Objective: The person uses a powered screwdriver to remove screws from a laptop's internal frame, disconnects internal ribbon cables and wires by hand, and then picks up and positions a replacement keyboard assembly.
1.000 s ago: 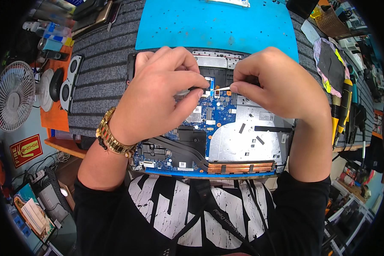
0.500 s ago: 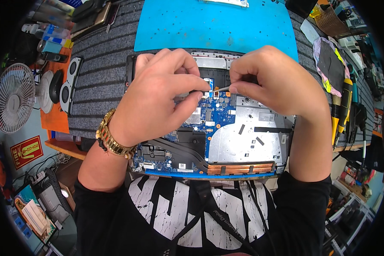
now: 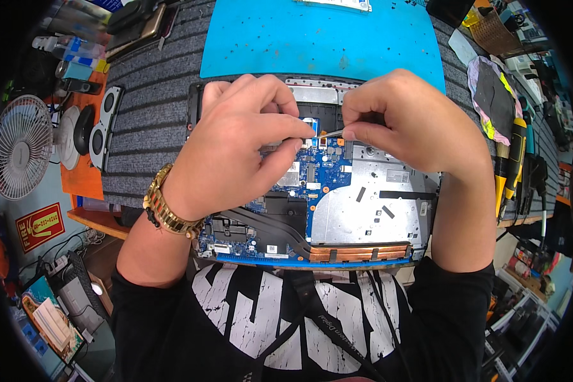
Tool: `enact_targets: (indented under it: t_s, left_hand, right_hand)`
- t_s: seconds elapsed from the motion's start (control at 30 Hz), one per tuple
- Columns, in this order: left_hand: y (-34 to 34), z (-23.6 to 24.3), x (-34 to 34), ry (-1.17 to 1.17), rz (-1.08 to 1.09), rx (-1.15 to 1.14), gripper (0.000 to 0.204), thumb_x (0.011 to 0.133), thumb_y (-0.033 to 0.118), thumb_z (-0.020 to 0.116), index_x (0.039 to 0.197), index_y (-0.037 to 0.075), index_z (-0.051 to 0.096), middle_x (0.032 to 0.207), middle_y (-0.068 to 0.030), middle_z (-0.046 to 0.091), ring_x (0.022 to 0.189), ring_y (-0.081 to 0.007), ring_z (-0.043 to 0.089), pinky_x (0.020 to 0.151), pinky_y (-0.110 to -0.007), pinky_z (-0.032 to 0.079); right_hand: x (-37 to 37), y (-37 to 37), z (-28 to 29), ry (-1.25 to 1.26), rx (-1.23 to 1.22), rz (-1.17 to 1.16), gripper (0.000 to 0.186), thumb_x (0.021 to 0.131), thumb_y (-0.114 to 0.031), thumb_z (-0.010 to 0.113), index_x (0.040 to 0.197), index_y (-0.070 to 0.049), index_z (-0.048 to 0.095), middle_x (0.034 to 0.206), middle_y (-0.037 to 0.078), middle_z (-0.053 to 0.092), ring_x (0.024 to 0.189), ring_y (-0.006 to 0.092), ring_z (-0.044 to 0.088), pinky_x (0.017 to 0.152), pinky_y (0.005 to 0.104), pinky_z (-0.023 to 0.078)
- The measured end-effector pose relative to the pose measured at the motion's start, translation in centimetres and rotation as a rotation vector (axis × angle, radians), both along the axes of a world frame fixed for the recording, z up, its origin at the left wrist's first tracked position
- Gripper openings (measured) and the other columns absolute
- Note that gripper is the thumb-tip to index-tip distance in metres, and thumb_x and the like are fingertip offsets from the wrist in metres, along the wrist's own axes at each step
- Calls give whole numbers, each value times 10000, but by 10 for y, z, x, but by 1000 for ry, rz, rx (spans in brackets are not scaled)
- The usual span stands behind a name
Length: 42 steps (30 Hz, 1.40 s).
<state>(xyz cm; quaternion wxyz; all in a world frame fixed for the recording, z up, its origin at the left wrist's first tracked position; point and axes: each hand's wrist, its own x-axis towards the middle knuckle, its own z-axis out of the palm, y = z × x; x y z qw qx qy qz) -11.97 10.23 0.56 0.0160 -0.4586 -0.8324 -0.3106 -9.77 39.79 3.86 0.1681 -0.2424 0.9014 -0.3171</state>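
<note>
An opened laptop base (image 3: 356, 213) lies before me, with its blue circuit board (image 3: 330, 167) bared. My left hand (image 3: 242, 130) is over its left half, index finger and thumb drawn close together. The index fingertip meets a small blue-and-white ribbon cable (image 3: 315, 123) at the board's upper edge; whatever lies between finger and thumb is hidden. From the other side, my right hand (image 3: 395, 121) pinches thin metal tweezers (image 3: 330, 134), their tip pointing left at the cable's end. A copper heatsink (image 3: 360, 252) runs along the laptop's near edge.
Beyond the laptop is a blue work mat (image 3: 325, 41) on a grey ribbed cloth (image 3: 146, 121). A pair of speakers (image 3: 103, 127) and a white fan (image 3: 21, 146) stand at left. To the right are a yellow-and-black screwdriver (image 3: 516, 153) and a crumpled cloth (image 3: 490, 89).
Both hands stay almost in place over the ribbon cable. The laptop and the things around it look unchanged.
</note>
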Motion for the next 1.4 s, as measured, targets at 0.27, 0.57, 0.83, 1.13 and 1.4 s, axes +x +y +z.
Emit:
enact_targets:
  t_s: [0.27,0.57,0.83,1.13,1.4]
  left_hand:
    - [0,0,0,0,-6,5,168,904,71,873,1055,144,883,1091,1,721,1061,-226,684,1004,-438,407]
    - [0,2,0,4,-6,4,193,894,56,866,1068,137,888,1092,-1,722,1055,-216,682,1008,-431,406]
    - [0,2,0,-2,-3,-2,165,907,69,869,1055,142,883,1094,-4,721,1067,-230,681,1005,-436,410]
    - [0,2,0,-21,-15,-1,185,900,65,867,1061,150,904,1081,-1,722,1053,-226,674,987,-428,399]
    - [0,2,0,-13,-26,17,166,901,63,862,1035,148,912,1066,-1,721,1043,-223,674,983,-426,399]
  right_hand:
    - [-1,1,-2,14,-36,19,115,950,-20,883,996,15,784,844,154,723,724,301,651,679,403,530]
    - [-5,2,-6,4,-51,22,147,914,11,902,979,19,770,921,123,745,804,291,713,720,401,556]
    - [-6,3,-11,83,-107,44,148,917,15,908,989,19,779,947,117,739,825,283,721,731,393,560]
    - [-7,4,-11,57,-108,53,146,919,18,907,989,23,779,952,116,741,835,279,729,744,389,571]
    - [-7,4,-10,52,-105,55,136,920,26,899,986,19,779,953,116,741,839,282,729,745,388,569]
